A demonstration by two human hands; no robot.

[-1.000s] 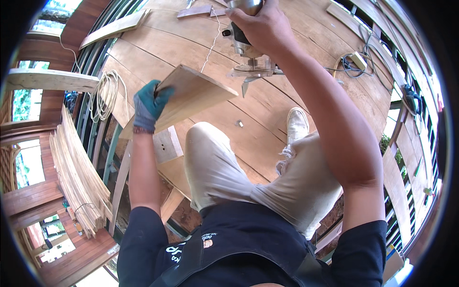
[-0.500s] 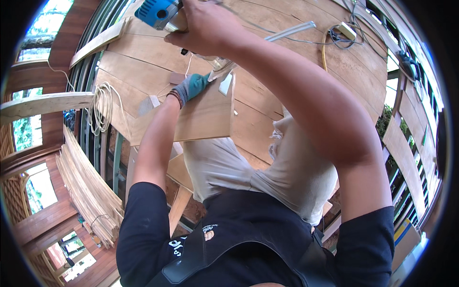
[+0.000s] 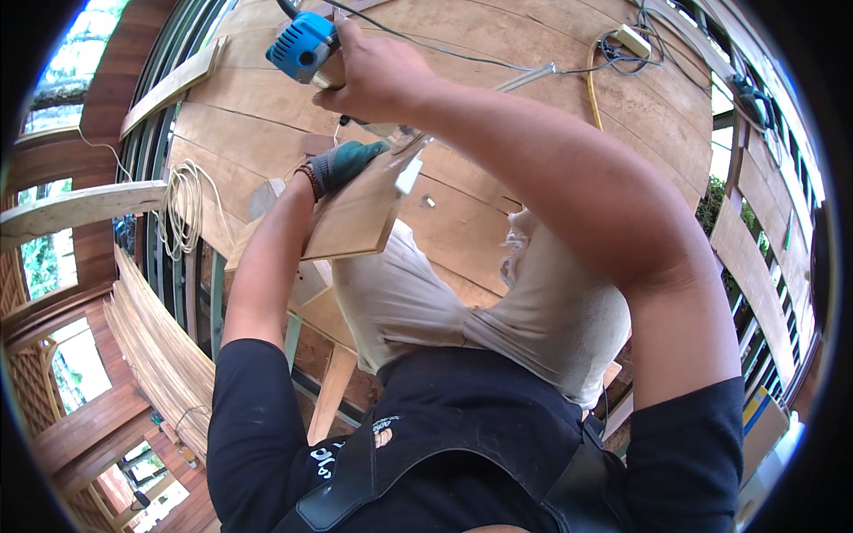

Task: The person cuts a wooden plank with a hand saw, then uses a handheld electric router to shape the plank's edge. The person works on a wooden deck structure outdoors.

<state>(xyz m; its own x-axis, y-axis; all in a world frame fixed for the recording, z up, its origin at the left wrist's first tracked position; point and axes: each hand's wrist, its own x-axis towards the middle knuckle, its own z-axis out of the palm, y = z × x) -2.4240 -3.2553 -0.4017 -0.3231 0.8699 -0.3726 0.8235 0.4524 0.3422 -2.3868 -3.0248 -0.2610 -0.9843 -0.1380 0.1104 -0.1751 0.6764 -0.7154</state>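
Observation:
My left hand [image 3: 346, 166], in a grey and green glove, grips the upper edge of a flat wooden board [image 3: 355, 216]. The board is tilted, its lower part by my left thigh. My bare right hand [image 3: 378, 75] is closed round a corded trim router [image 3: 304, 46] with a blue motor housing. The router's lower end is at the board's upper right corner, partly hidden by my hand and forearm; I cannot tell whether its bit touches the wood. A small white piece [image 3: 409, 175] is at the board's right edge.
Plywood sheeting [image 3: 533, 115] lies under the work. A coiled pale cord [image 3: 182, 209] hangs at the left, near stacked wooden strips [image 3: 164, 355]. At the back right are a power strip [image 3: 633, 41] with tangled cables and a dark power tool [image 3: 753, 102].
The board has tipped more steeply, its right edge swinging left. My left hand has shifted slightly left with it. My right hand and the router have come a little nearer to me.

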